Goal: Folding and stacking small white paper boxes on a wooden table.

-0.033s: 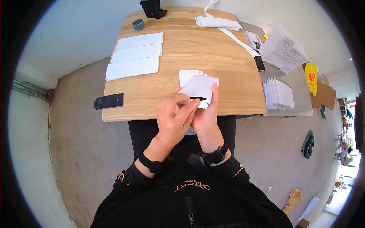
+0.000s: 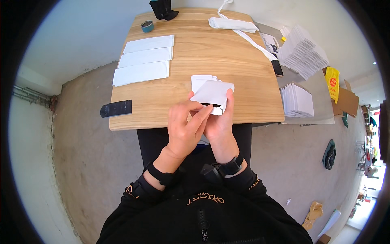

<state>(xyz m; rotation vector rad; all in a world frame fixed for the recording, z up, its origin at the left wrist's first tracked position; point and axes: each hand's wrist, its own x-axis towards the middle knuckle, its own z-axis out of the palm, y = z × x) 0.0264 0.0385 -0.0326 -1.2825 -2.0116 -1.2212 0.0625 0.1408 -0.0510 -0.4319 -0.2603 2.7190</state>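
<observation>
Over the near part of the wooden table, both my hands are on a small white paper envelope (image 2: 213,90). A dark slit shows at its near edge. My right hand (image 2: 219,129) holds it from beneath, the thumb along its right side. With fingers bent together, my left hand (image 2: 180,124) pinches the near edge beside the slit. What lies inside the slit is too dark to make out. Just beyond, a few flat white pieces (image 2: 200,80) lie on the table, partly covered by the envelope.
Three white folded strips (image 2: 142,72) lie on the table's left, near a small teal tin (image 2: 147,26). A black strip (image 2: 116,108) overhangs the left edge. White folded cloths (image 2: 233,24) lie far right. Stacked white packets (image 2: 298,101) and a phone (image 2: 277,68) sit on the right-hand side table.
The envelope's near edge and my left fingertips have shifted very slightly. Everything else looks the same.
</observation>
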